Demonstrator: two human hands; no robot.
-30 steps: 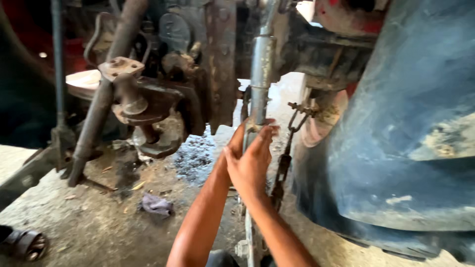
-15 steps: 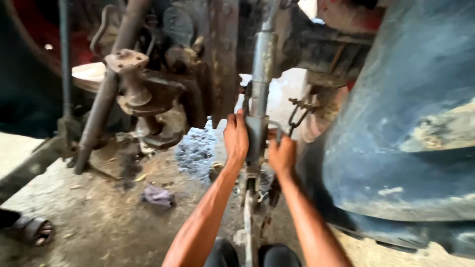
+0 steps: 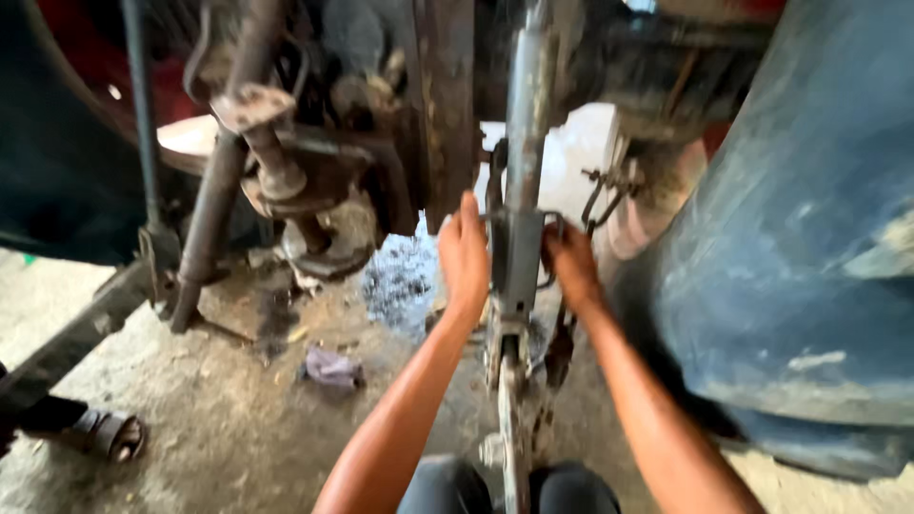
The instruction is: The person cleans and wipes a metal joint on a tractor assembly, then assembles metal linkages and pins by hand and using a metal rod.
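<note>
So the upright grey metal link rod is now flanked by both hands. The left hand is pressed flat against the rod's left side, fingers pointing up, more of a palm-on contact than a closed grip. The right hand is wrapped around the right side near a wire clip; whether that grip is fully clenched can't be told, too blurry.

Compared with half a second ago, both hands are found at about the same height on the rod, only seen closer and lower in the view. A second ago, the two hands were stacked together on the rod's right side, so they've been split to either side since.

Just right of the right grip a short chain with hooks is hung, and beyond that a big blue tyre. Well left of the left grip, a greasy hitch assembly is seen, with a crumpled rag on the dirt floor below.
</note>
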